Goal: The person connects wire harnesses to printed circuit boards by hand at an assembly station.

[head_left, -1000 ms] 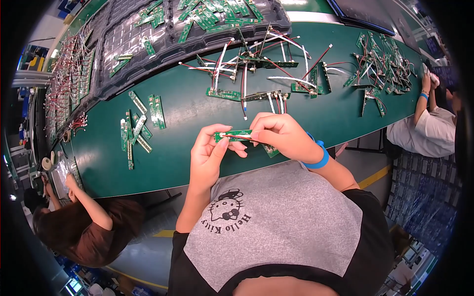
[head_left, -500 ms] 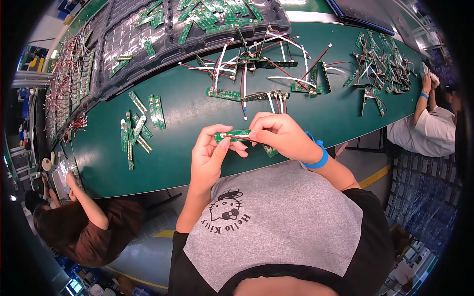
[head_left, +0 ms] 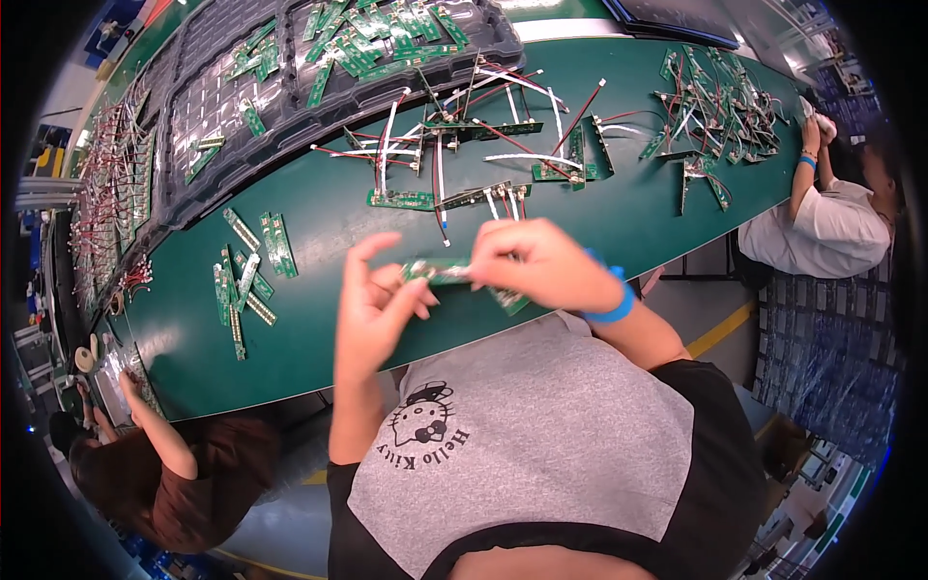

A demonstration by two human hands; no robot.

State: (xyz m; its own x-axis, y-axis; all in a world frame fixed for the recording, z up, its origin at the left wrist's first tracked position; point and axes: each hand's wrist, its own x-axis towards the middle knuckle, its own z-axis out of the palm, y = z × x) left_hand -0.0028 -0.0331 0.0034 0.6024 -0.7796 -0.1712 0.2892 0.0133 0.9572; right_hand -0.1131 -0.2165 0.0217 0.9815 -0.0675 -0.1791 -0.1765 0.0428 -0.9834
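A narrow green circuit board (head_left: 440, 272), slightly blurred, lies level between my hands above the table's near edge. My left hand (head_left: 375, 304) has its thumb and lower fingers at the board's left end, with the index finger raised away from it. Closed in a pinch, my right hand (head_left: 534, 266) grips the right end, with a pale strip at its fingertips. Beneath the right hand, a second circuit board (head_left: 509, 301) shows in part. Ahead of my hands, several boards with red, black and white wires (head_left: 486, 196) stand or lie on the green table (head_left: 329, 324).
Plain boards (head_left: 246, 280) lie loosely grouped at left. A black tray (head_left: 208, 111) at the back holds more boards. Wired boards form a heap (head_left: 720, 111) at right and a dense row (head_left: 106, 193) at far left. Co-workers sit left (head_left: 184, 474) and right (head_left: 807, 222).
My left index finger has lifted off the board and straightened. The whole view has shifted, so the table's things appear farther left and lower. My right hand keeps its pinch.
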